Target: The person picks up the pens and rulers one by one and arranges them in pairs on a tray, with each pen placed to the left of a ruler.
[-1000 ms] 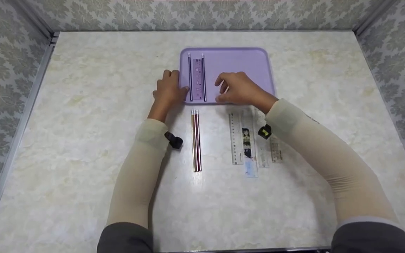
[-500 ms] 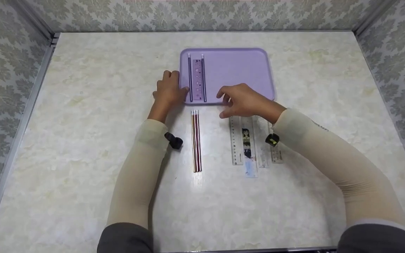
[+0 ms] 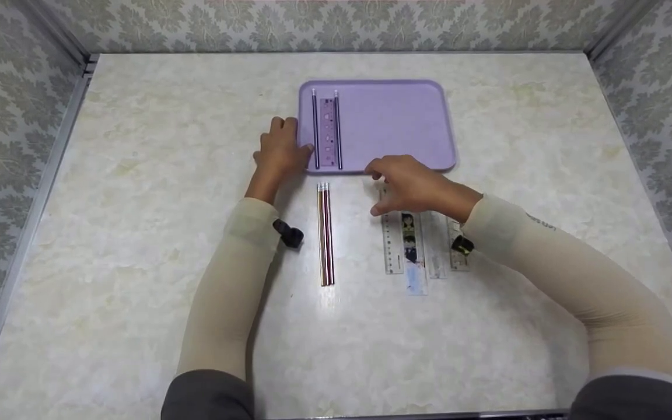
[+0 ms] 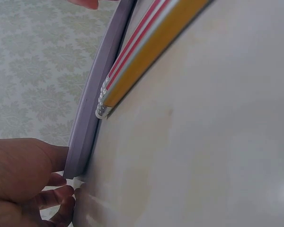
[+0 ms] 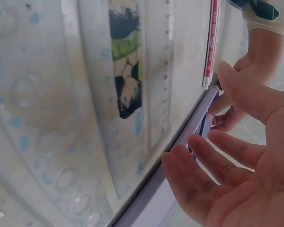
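My left grip [image 3: 280, 149] pinches the rimmed purple rectangular tray [image 3: 394, 119]; my right grip [image 3: 410, 184], released, hovers above clear, straight plastic rulers [image 3: 410, 252].

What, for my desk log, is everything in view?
Table: 1, cream, below
Walls: 3, patterned grey, back and sides
Tray: 1, purple, far centre
Patterned ruler: 1, purplish, tray's left side
Tray pencils: 2, dark, flanking it
Table pencils: apparently 3, gold and red, centre
Table rulers: 4, clear, right of those
Sleeves: 2, beige, forearms
Upper sleeves: 2, dark grey, bottom
Wrist cameras: 2, black, wrists
Left hand: 1, gripping tray's edge
Right hand: 1, above table rulers
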`<state>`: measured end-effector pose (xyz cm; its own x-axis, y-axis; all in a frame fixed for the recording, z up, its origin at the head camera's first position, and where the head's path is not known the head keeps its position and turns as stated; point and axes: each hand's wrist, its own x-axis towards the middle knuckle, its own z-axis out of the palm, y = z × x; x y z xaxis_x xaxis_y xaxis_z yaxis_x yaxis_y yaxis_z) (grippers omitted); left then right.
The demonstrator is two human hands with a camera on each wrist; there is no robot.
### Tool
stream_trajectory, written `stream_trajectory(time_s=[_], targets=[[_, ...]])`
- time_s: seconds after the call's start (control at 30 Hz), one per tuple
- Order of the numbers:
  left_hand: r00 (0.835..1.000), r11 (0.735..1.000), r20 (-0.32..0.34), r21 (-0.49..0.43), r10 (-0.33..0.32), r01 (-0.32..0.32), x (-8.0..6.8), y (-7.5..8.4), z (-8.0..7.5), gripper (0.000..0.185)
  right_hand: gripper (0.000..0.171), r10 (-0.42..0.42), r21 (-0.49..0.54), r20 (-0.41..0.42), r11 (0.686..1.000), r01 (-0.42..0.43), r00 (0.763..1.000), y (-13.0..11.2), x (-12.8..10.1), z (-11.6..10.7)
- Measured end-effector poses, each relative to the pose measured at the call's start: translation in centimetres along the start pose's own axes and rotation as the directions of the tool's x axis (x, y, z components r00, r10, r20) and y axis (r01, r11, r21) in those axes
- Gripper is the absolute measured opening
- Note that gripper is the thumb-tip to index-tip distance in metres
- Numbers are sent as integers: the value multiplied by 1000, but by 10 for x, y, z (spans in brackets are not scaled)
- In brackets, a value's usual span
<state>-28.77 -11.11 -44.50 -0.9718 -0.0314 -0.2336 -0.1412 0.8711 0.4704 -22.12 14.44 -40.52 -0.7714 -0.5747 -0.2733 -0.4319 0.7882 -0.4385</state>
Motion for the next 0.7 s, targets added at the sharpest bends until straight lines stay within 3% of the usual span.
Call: stream_trajectory(time_s=[0.47,0.7], targets=[[1000,1000,-10,5,-7,7,-2,1,0,66,107,7,-154,2,988,-6,1000,5,-23,16],[1000,1000,-9,10,-6,6,-1,0,1,67,112,-13,-281,17,959,17,1000,5,-34,22]])
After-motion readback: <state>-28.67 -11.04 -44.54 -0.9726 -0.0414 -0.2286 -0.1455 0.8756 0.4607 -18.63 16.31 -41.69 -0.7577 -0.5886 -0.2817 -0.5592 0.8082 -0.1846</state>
